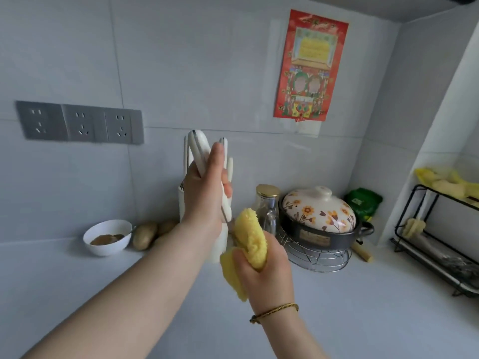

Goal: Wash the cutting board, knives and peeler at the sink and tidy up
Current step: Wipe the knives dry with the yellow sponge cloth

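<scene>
My left hand (204, 193) reaches to a white knife holder (216, 244) on the counter and grips a white-handled knife (227, 206) at its handle. Other white handles (198, 149) stick up from the holder behind my fingers. My right hand (264, 270) is just right of the holder and squeezes a folded yellow cloth (250, 244). The knife's blade is mostly hidden behind the cloth and holder. No sink, cutting board or peeler is in sight.
A white bowl (107, 237) of brown powder and potatoes (145, 235) sit left of the holder. A flowered pot (320, 218) on a wire stand (316, 257), a jar (267, 203) and a black rack (438, 239) stand on the right. Wall sockets (80, 123) are up left.
</scene>
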Tool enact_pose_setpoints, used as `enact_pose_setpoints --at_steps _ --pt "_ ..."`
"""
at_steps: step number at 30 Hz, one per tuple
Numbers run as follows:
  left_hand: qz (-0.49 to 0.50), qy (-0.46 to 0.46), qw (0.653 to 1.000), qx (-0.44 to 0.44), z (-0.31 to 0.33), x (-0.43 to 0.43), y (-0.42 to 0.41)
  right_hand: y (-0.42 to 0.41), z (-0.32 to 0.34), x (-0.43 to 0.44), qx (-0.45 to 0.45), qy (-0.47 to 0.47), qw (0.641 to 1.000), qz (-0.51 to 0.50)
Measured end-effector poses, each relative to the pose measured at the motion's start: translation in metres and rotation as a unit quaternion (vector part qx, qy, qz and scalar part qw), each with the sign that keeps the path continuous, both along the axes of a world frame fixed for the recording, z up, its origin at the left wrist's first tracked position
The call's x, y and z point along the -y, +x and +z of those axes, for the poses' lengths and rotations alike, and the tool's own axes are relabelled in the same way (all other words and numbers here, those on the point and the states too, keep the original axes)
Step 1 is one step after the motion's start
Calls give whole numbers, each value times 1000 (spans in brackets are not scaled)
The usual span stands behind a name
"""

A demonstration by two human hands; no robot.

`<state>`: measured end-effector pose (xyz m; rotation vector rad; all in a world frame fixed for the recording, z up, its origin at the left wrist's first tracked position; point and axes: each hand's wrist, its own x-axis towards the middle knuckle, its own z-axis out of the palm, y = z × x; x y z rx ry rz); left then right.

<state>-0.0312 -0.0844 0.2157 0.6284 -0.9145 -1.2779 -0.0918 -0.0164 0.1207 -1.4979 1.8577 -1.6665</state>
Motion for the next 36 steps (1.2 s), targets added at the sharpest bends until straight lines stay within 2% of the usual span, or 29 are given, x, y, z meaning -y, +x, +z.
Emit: enact_pose_setpoints --at_steps 7,15,20,27,31,36 --pt "30 -63 998 7 42 49 3 -38 -16 1 85 70 994 -10" --pt "83 -112 990 -4 71 90 6 -52 -28 27 125 68 990 0" --pt "99 -120 988 2 77 109 5 -55 -35 32 143 86 986 2" --pt "100 -128 987 -17 92 123 5 -64 -36 39 179 62 982 -11" --pt "116 -158 980 24 84 133 -6 -67 -41 44 192 52 980 -23" --pt "124 -139 981 52 72 143 -13 -71 -45 44 183 62 981 -21"
